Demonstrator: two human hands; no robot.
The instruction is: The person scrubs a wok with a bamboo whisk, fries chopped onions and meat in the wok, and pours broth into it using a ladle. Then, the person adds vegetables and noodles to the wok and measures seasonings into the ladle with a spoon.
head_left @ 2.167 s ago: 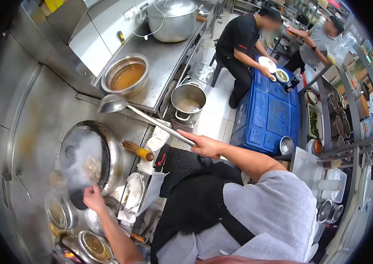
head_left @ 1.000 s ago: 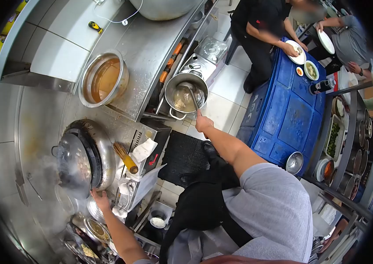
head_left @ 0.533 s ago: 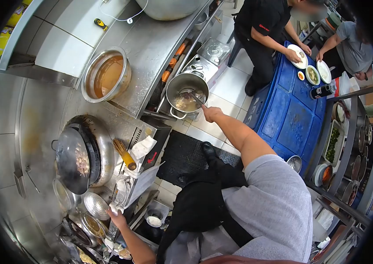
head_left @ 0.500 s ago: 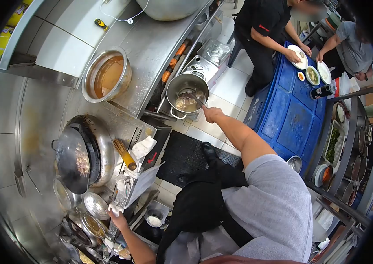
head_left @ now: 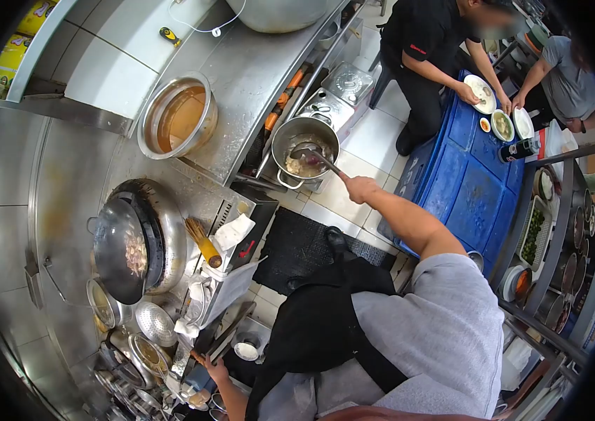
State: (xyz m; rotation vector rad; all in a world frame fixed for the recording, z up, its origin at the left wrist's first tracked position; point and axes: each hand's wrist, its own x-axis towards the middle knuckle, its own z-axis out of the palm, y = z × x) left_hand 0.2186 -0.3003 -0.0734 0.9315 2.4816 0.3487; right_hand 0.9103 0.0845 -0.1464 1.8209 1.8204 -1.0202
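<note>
My right hand (head_left: 362, 189) is closed round the handle of a ladle (head_left: 327, 163), whose bowl is inside a deep metal pot (head_left: 284, 145). Pale food chunks and some liquid lie in the pot. At lower left, my left hand (head_left: 217, 372) has its fingers at a brown wooden handle (head_left: 198, 357) and seems closed on it; the tool's far end cannot be made out. Just above that hand, a white cloth (head_left: 186, 328) rests at the stove's edge. A perforated skimmer (head_left: 156, 323) lies near it. Food sits in a dark wok (head_left: 118, 245) on the stove.
A large bowl of brownish liquid (head_left: 178, 119) stands on the steel counter (head_left: 241, 77). A bamboo brush (head_left: 203, 242) lies by the stove. Two people handle plates at a blue chest (head_left: 445, 182). Metal racks (head_left: 557, 330) hold containers at right; a black mat (head_left: 297, 245) covers the floor.
My left hand has left the white cloth and moved down to the wooden handle. My right hand has shifted right and slightly down, with the ladle still in the pot.
</note>
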